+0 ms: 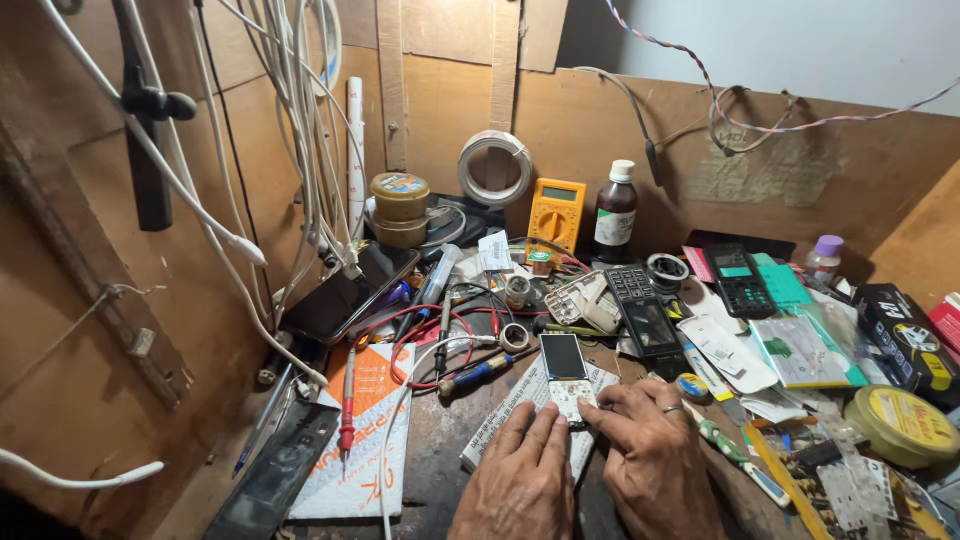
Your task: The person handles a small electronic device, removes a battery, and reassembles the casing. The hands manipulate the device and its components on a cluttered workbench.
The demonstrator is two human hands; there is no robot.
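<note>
A small opened phone (566,372) with a dark screen and bare keypad board lies on a folded paper (497,425) near the front of the bench. My left hand (518,478) rests flat just left of its lower end, fingertips touching it. From the right, my right hand (652,450), a ring on one finger, pinches that same end with fingertips. A blue-handled screwdriver (478,374) lies to the left of the phone. Red probe leads (420,340) loop behind it.
A yellow multimeter (555,213), a brown bottle (614,213), tape rolls (399,208) and a wire coil (494,168) stand at the back. Keypad phones (738,279), papers, a black box (908,338) and a yellow tin (902,423) crowd the right. White cables (300,130) hang on the left wall.
</note>
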